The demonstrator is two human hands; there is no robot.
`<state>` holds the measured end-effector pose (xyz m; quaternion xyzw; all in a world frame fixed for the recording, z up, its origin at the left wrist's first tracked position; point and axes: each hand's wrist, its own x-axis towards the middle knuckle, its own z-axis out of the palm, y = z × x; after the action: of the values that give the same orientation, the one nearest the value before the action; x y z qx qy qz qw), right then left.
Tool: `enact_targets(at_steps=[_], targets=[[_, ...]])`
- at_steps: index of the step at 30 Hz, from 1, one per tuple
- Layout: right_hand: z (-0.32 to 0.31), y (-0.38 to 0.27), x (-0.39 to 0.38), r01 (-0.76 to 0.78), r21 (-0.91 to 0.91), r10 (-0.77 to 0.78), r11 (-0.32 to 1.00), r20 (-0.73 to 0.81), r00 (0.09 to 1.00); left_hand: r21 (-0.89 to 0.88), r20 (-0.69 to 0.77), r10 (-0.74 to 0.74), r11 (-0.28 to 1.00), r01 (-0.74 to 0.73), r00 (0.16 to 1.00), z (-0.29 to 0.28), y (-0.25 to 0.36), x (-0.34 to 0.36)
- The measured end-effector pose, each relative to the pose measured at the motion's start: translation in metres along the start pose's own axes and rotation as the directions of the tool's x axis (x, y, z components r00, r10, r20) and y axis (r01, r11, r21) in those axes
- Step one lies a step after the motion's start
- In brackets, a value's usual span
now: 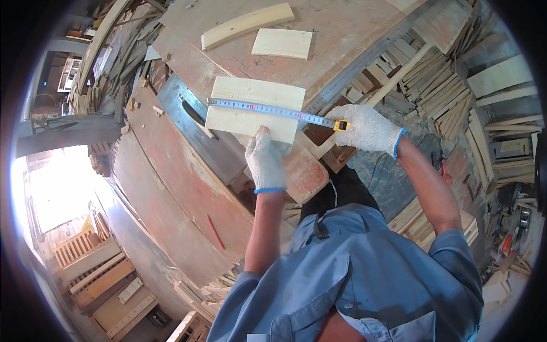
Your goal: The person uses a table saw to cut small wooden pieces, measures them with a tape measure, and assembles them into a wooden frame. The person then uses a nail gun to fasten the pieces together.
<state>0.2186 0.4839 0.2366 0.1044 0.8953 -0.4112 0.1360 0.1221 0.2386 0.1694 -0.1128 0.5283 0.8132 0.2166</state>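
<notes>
A pale wooden board (250, 125) lies near the middle of the view, held at its near edge by my gloved left hand (266, 162), with the thumb on top. My right hand (364, 130), in a white knitted glove with a blue cuff, grips a yellow and black tape measure (341, 125) to the right of the board. Its blade (259, 107) is drawn out across the board, and the metal end sits at the board's left edge. The fingers of my left hand under the board are hidden.
On the reddish worktable (342, 34) lie a curved wooden piece (248, 25) and a smaller rectangular board (282, 43). A metal plate (188, 122) carries a dark curved tool (192, 109). A red pencil (216, 232) rests at left. Stacked wood strips (436, 80) stand at right.
</notes>
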Motion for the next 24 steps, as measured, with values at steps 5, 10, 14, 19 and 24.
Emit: enact_targets(at_steps=[5,10,14,19,24], targets=[[0.001,0.014,-0.001,-0.022,0.02,0.021,1.0,0.006,1.0,-0.17,-0.05,-0.031,0.985,0.022,0.998,-0.037,-0.002,0.03],[0.006,0.027,0.0,-0.003,0.039,0.005,0.999,-0.043,0.999,0.056,-0.08,0.001,0.998,0.003,0.997,-0.018,0.0,0.01],[0.004,0.004,0.01,-0.056,0.157,0.058,0.986,-0.007,0.998,0.307,-0.05,0.097,0.949,-0.077,0.994,-0.005,-0.024,-0.005],[0.004,-0.017,0.027,-0.063,0.346,0.057,0.936,0.025,0.998,0.687,0.096,0.206,0.694,-0.215,0.974,-0.019,-0.057,-0.013],[0.022,-0.006,0.044,0.011,0.452,0.003,0.892,-0.03,1.0,0.729,0.229,0.271,0.589,-0.35,0.935,-0.024,-0.067,-0.017]])
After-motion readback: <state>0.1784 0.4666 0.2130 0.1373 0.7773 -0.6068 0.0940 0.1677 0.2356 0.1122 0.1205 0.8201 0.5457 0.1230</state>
